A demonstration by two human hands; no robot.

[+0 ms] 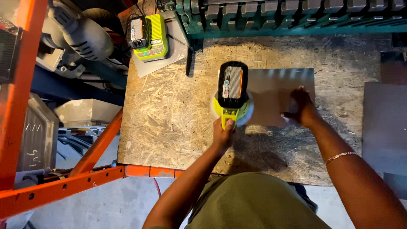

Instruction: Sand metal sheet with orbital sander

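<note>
Chipboard bench [169, 114] in a cluttered workshop: left hand [222, 135], fingers wrapped round the handle of a lime-green cordless sander [232, 94], handle pointing back at the person. It sits on a grey metal sheet [271, 91]; right hand [300, 108] lies flat there, fingers spread. Green battery charger [149, 37] rests at the far corner.

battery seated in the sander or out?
In. The black battery pack sits on top of the yellow-green sander, which the left hand holds by its grip on the metal sheet.
</note>
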